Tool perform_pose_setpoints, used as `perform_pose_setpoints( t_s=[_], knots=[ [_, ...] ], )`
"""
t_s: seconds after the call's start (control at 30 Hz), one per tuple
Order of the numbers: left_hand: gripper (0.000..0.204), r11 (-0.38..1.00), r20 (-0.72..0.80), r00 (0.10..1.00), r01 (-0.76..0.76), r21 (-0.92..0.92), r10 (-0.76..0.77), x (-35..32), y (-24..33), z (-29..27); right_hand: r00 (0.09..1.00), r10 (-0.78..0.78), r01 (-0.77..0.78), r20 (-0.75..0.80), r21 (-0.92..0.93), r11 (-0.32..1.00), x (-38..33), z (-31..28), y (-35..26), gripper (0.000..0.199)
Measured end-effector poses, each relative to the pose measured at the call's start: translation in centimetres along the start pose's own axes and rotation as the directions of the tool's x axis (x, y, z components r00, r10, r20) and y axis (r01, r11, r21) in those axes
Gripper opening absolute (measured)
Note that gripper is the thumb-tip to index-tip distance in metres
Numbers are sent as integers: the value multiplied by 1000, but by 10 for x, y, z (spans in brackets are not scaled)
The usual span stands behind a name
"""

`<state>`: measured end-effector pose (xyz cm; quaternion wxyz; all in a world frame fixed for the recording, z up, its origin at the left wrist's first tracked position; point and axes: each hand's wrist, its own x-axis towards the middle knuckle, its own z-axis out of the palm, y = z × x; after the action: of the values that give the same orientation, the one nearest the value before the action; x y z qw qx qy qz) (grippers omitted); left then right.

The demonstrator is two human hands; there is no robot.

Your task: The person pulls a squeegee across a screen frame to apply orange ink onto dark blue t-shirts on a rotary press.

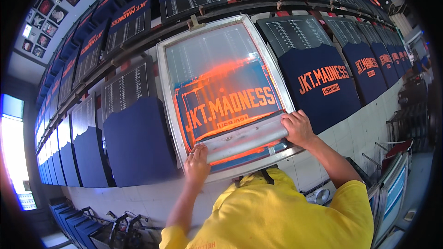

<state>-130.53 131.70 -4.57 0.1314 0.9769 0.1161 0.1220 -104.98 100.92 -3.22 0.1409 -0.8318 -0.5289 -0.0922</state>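
Observation:
A metal-framed printing screen (162,71) lies over one of the shirt boards in the middle. Orange ink (217,71) is smeared across its mesh, around large stencilled lettering. Low on the mesh, a wide squeegee with a grey metal handle (247,138) stretches nearly from one side of the frame to the other. My left hand (197,159) has its fingers wrapped over the squeegee's left end. At its right end my right hand (297,128) grips the handle, with the fingers curled over the top. The blade's edge is mostly hidden under the handle.
Right of the screen, a navy shirt (318,85) with orange print lies on its board. An unprinted navy shirt (138,140) is on the left. Further rows of shirt boards run behind a metal rail (152,32). Framed screens (392,193) stand at the lower right.

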Motion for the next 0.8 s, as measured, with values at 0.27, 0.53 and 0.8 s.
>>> perform_pose_setpoints(
  t_s=[0.27, 0.53, 0.8],
  knots=[
    [40, 1000, 7, 1000, 11, -29, -11, 102, -41, 3, 999, -37, 37, -8, 1, 999, 97, 29, 60, 21],
    [25, 999, -48, 999, 24, -32, -25, 164, -65, -2, 992, -6, 9, 129, -25, 1000, 167, 33, 92, 16],
    [34, 997, -18, 998, 62, -40, -63, 114, -58, -27, 999, -37, 36, 31, 28, 999, 134, 0, 53, 19]
  ],
)
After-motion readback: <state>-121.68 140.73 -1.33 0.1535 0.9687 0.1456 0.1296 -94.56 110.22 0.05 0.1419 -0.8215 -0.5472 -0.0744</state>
